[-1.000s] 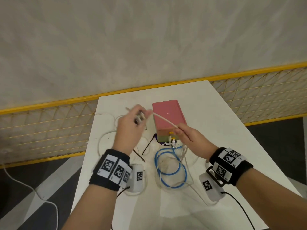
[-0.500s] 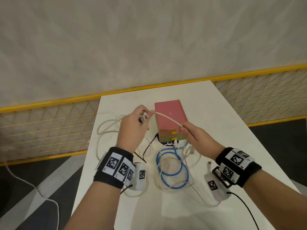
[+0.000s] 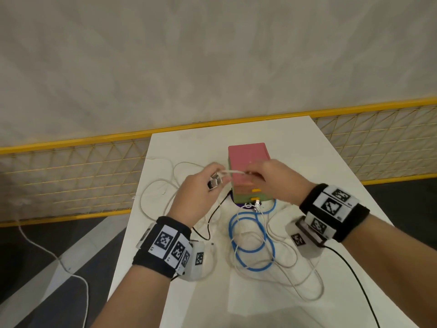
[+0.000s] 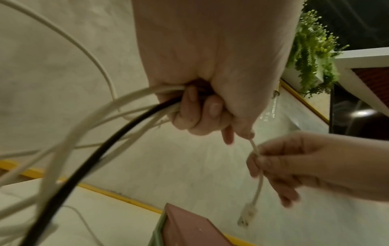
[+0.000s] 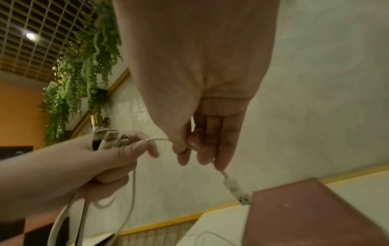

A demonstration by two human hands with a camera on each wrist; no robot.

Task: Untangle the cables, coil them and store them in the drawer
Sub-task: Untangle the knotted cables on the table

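Together, left hand (image 3: 201, 188) fists round cords (image 4: 118, 108); right hand (image 3: 276, 178) pinches a thin white cable (image 3: 233, 171).

Pale mottled wall (image 3: 212, 55), yellow mesh fence (image 3: 71, 176), hanging greenery (image 5: 84, 66)

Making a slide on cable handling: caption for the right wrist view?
Right hand pinches a white cable near its plug; left hand grips several plugs.

White cables (image 3: 165, 185), blue coil (image 3: 253, 242) before closed drawer box (image 3: 248, 171).
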